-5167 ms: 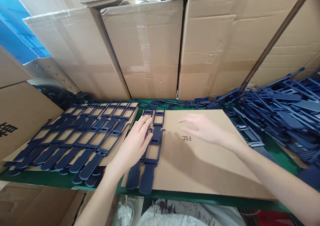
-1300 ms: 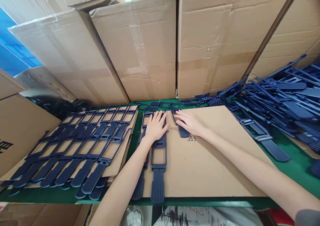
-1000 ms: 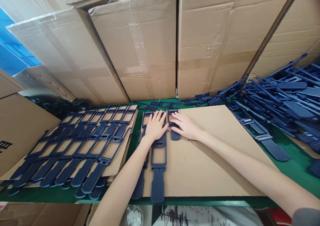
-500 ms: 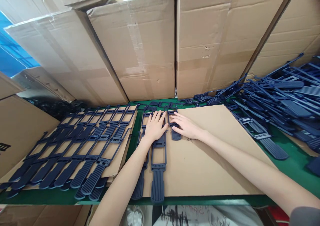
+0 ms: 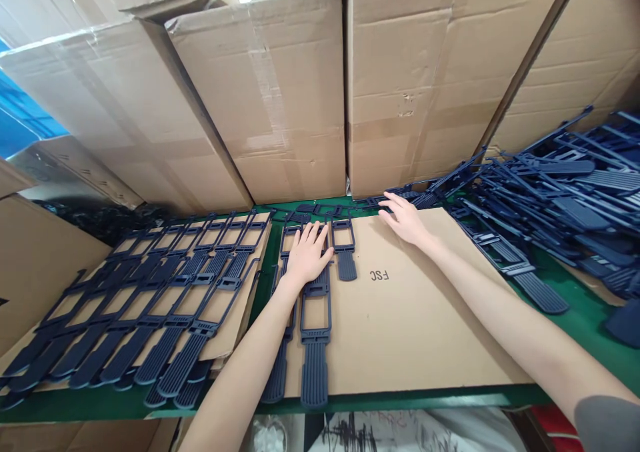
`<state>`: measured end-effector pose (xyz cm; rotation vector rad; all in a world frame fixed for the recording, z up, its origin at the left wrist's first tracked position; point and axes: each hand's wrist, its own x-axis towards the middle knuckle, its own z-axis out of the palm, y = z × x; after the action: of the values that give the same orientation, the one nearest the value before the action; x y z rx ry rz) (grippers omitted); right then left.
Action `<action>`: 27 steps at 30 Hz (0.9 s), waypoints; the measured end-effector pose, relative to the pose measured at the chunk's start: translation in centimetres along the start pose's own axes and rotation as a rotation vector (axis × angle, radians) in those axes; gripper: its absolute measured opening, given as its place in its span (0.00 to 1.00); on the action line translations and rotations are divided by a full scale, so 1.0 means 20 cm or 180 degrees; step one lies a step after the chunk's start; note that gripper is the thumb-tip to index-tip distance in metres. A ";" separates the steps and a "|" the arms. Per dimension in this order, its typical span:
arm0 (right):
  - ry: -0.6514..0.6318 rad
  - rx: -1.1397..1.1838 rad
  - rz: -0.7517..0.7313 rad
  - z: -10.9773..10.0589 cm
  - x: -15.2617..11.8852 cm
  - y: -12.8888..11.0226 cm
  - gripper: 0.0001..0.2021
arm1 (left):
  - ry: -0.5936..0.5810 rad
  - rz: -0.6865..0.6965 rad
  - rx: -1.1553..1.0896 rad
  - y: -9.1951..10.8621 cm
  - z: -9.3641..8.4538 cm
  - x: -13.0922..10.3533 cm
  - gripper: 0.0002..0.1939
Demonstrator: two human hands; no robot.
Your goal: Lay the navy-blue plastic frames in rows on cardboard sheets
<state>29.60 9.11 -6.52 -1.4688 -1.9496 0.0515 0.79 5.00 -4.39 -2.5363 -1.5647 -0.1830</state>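
My left hand [image 5: 309, 255] lies with its fingers spread on dark blue plastic frame parts at the left of a flat cardboard sheet [image 5: 400, 325]. Below that hand, a long part with a ribbed paddle end [image 5: 315, 365] reaches the sheet's front edge. Just right of it, a shorter part [image 5: 347, 265] rests on the sheet, untouched. My right hand [image 5: 404, 220] is above the sheet's back edge, fingers apart and holding nothing. Left of the gap, rows of similar parts [image 5: 187, 359] overlap on another cardboard stack [image 5: 240, 312].
Tall cardboard boxes [image 5: 260, 105] stand along the back. A tangled heap of blue parts [image 5: 565, 192] fills the right side, with loose ones along the back. The green tabletop [image 5: 555, 272] shows around the cardboard, and a box stands at the far left [image 5: 45, 245].
My right hand has left the short part and moved right and toward the back, uncovering the printed letters on the sheet. My left hand stays on the parts.
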 end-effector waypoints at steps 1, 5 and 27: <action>-0.0179 -0.0138 0.0170 0.00 0.00 0.05 0.19 | 0.0002 0.0001 -0.0009 0.00 0.00 0.00 0.30; -0.0764 -0.0394 0.0375 0.02 -0.01 0.11 0.24 | 0.0010 -0.0012 -0.0016 0.00 0.00 0.00 0.30; -0.0696 -0.0865 0.0186 0.04 0.00 0.10 0.27 | 0.0630 0.0078 -0.0620 -0.04 0.03 0.01 0.22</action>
<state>30.84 10.12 -7.85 -1.7594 -2.1541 -0.0298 0.21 5.61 -4.89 -2.5825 -1.5054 -0.5915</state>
